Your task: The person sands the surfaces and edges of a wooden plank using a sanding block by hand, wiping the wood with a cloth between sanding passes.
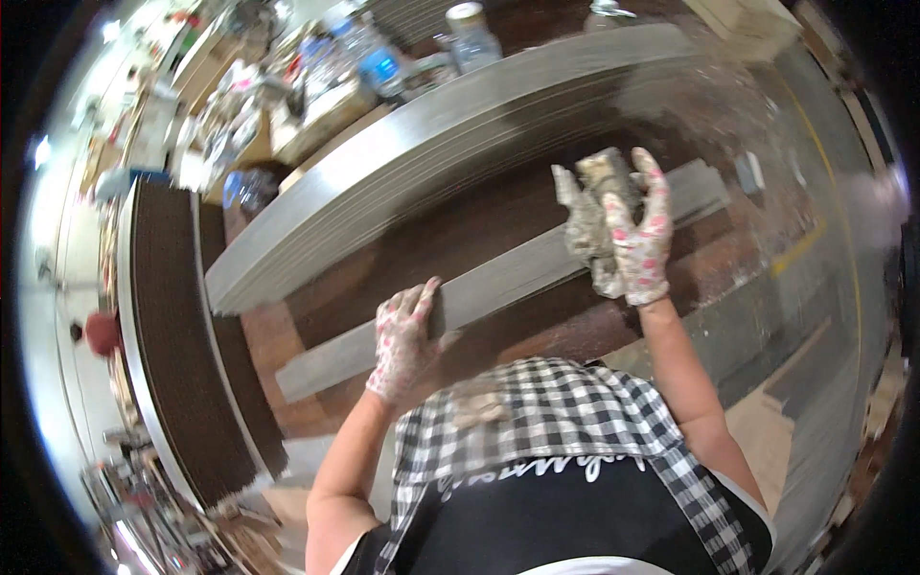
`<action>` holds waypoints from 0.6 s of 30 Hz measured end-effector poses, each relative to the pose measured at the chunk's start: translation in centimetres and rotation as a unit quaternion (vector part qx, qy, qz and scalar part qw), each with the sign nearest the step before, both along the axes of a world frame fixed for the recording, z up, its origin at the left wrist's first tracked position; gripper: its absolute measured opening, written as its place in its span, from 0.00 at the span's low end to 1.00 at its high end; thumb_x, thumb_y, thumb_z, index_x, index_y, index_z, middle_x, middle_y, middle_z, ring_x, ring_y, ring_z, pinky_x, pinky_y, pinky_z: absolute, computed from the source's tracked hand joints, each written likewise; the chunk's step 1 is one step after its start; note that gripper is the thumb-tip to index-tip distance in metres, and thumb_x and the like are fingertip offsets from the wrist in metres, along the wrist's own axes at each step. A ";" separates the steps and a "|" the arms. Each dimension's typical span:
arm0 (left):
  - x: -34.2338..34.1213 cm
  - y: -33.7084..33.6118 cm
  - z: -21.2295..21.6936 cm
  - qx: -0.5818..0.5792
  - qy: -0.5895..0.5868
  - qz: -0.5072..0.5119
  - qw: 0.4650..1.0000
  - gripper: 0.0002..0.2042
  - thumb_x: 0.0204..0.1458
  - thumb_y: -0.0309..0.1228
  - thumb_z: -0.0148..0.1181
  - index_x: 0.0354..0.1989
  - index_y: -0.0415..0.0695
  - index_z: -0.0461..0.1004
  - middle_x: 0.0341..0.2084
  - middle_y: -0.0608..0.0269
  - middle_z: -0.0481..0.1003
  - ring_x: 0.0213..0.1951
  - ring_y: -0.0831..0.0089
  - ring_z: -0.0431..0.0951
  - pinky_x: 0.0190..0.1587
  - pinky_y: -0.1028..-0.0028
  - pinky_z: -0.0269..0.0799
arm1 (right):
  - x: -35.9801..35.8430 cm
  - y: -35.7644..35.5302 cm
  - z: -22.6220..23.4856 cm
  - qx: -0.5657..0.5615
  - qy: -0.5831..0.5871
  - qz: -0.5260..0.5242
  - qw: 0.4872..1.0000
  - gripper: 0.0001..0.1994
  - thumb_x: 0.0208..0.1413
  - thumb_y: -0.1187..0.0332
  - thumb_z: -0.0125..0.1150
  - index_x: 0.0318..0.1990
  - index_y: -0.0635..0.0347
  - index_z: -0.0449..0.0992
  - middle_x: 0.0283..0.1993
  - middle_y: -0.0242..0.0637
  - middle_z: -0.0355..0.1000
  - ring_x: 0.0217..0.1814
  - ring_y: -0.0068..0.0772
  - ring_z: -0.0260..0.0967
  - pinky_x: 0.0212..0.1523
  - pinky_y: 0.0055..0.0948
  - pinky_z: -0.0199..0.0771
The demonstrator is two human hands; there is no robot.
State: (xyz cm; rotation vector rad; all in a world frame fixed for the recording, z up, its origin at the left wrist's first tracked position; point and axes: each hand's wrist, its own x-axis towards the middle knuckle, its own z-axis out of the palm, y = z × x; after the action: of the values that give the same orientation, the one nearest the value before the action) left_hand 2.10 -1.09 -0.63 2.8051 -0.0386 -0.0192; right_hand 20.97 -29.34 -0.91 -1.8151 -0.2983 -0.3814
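Note:
My left hand (404,340), in a white glove with pink spots, grips across a long flat grey strip (517,268); its fingers lie toward the far edge and its thumb toward the near one. The strip lies slantwise on a dark brown work surface. Above the strip's right part, my right hand (642,230), in a matching glove, is closed around a dark, worn block (604,172). A crumpled, dirty grey rag (589,235) hangs along the block's left side, against the hand. Whether the rag touches the strip I cannot tell.
Beyond the strip lies a stack of long grey strips (460,115). Another stack (163,335) stands at the left. Plastic bottles (472,38) and clutter sit behind. A small pale piece (750,172) lies near the strip's right end. A cardboard box (747,24) stands far right.

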 end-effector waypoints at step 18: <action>-1.8 1.0 -2.5 -0.022 -0.046 -0.008 0.999 0.41 0.43 0.42 0.73 0.67 0.45 0.63 0.62 0.56 0.70 0.62 0.58 0.70 0.67 0.56 0.61 | -5.6 7.3 4.8 0.286 0.175 0.246 0.909 0.29 0.65 0.64 0.57 0.69 0.67 0.58 0.70 0.47 0.61 0.68 0.40 0.65 0.69 0.40 0.67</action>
State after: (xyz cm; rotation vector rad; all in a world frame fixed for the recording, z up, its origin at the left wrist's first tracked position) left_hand 0.35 -0.10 -3.17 2.7607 -0.0832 0.1066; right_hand 15.35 -22.08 3.86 -1.1432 -0.3356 0.2040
